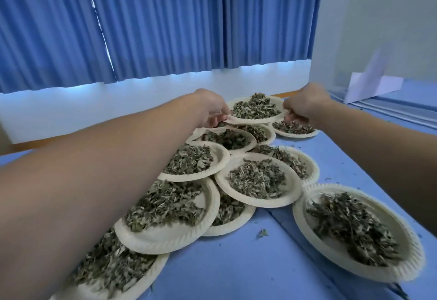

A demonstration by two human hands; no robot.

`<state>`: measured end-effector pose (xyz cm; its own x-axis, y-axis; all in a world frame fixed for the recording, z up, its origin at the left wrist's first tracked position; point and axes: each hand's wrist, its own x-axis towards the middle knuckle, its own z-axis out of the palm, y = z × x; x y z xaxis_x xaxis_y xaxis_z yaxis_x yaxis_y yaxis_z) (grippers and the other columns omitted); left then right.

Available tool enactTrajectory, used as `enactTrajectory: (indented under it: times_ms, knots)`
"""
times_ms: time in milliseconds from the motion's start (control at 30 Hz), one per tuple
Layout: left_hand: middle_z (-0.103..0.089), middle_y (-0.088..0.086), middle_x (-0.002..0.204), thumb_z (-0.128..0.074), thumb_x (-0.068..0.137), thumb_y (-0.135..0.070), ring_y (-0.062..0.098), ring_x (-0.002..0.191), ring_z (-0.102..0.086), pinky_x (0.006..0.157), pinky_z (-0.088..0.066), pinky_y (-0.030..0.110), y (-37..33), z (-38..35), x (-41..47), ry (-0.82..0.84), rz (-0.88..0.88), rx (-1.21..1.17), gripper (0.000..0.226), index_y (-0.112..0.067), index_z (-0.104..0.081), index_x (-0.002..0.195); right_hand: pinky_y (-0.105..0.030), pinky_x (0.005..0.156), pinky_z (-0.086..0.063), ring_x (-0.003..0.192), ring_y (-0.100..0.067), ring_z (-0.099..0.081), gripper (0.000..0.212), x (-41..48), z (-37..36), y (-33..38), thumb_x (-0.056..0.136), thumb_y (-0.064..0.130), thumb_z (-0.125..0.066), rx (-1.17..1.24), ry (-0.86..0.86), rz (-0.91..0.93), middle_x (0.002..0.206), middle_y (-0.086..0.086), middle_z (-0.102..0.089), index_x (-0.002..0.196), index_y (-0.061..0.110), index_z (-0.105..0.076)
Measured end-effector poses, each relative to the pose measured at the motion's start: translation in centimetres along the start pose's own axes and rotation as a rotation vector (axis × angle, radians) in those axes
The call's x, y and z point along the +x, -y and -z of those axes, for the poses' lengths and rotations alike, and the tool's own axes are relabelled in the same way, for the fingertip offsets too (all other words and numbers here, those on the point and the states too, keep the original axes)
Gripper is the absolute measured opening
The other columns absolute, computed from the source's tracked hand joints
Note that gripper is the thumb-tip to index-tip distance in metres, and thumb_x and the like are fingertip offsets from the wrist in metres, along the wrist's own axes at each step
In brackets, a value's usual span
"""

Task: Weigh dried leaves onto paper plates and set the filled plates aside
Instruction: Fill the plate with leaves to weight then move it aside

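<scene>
Level carriage matters: left hand [214, 110] pinches the filled plate [255, 120] at its 9 o'clock rim, right hand [305, 108] at 3; it should settle flat on the overlapping plates [260, 202].

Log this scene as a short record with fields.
far plate: heaped with dried leaves, over the pile's far end
left hand: pinches its left rim
right hand: pinches its right rim
other plates: filled, overlapping on the table
crumbs: scattered on the blue cover
backdrop: blue curtain
</scene>
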<state>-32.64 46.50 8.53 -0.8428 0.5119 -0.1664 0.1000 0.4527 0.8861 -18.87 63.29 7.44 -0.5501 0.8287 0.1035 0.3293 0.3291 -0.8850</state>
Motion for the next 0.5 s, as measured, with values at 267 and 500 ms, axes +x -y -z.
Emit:
enactTrajectory:
  times_ms: [267,500]
  knots:
    - [-0.059,0.005,0.066,-0.066,0.093,0.001,0.009,0.050,-0.051,0.044,-0.036,0.017,-0.3,-6.7,3.7,0.103,0.014,0.099,0.008,-0.003,-0.062,0.087,-0.019,0.031,-0.039,0.034,-0.019,-0.058,0.011,4.1,1.9,-5.1,0.097,0.003,-0.059,-0.211,-0.063,-0.027,0.067,-0.019,-0.065,0.094,-0.005,-0.065]
    - [-0.063,0.008,0.075,-0.066,0.090,0.004,0.012,0.057,-0.051,0.044,-0.033,0.020,-1.1,-13.9,3.1,0.204,-0.017,0.141,0.013,-0.004,-0.059,0.082,-0.031,0.059,-0.054,0.065,-0.027,-0.069,0.020,4.6,6.5,-11.6,0.085,0.014,-0.063,-0.210,-0.188,-0.081,0.070,-0.015,-0.075,0.092,0.000,-0.075]
